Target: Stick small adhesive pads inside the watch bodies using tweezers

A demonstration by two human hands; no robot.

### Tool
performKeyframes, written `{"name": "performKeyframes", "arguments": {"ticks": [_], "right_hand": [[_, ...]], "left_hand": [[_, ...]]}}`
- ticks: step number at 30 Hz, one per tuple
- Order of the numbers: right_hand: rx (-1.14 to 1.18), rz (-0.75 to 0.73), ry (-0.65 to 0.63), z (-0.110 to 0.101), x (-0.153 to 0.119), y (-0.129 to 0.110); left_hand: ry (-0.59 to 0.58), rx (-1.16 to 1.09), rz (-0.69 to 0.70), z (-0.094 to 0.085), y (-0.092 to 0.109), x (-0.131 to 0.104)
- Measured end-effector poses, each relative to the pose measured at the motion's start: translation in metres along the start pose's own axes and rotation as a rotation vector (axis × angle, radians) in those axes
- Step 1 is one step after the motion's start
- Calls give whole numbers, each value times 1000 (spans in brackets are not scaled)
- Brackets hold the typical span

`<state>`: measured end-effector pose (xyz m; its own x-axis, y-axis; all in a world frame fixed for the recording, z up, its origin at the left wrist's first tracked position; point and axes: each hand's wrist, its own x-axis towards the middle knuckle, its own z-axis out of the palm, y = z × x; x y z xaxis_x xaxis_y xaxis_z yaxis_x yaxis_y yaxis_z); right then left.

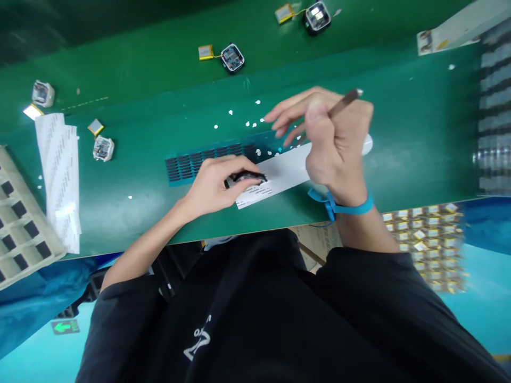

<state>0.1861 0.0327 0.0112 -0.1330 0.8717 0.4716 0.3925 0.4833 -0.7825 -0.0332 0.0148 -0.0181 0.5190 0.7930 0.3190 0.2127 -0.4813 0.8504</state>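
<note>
Currently, we are working on one piece, a black case (248,175), and are keeping it over the left end of a white strip (285,173) at the near middle of the green bench (419,133). Our left hand (211,186) is gripping the case between thumb and fingers. Our right hand (339,138) is holding a pen-like tool (344,103) by the thumb, its other fingers extending loosely above the strip; which end is serving as the tip, we cannot tell.

Status, judged from the layout: handling of this piece is underway, and its finish is not showing, the fingers covering much of it. Small white bits (248,124) are lying beyond the strip, suggesting some peeling or trimming is already done.

Four more units are lying about: two dark ones (232,58) (317,17) at the far side, two white ones (43,93) (103,148) to the left. All four are showing their inner parts, a battery (205,52) sitting beside each, so we are counting their closing as undone. Whether they are otherwise ready, we cannot tell.
</note>
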Motion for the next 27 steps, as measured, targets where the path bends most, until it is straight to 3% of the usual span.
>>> {"name": "performKeyframes", "arguments": {"ticks": [3,8,14,27], "right_hand": [[-187,62,11,-19,-5,-3],[118,356,-266,-32,-32,16],[225,449,-161,-30,-54,33],[251,452,-214,-29,-52,34]], "left_hand": [[-223,144,60,-1,0,-3],[-393,366,81,0,-4,-6],[-414,455,192,-3,-3,-4],[-369,535,252,-1,-9,-5]]}}
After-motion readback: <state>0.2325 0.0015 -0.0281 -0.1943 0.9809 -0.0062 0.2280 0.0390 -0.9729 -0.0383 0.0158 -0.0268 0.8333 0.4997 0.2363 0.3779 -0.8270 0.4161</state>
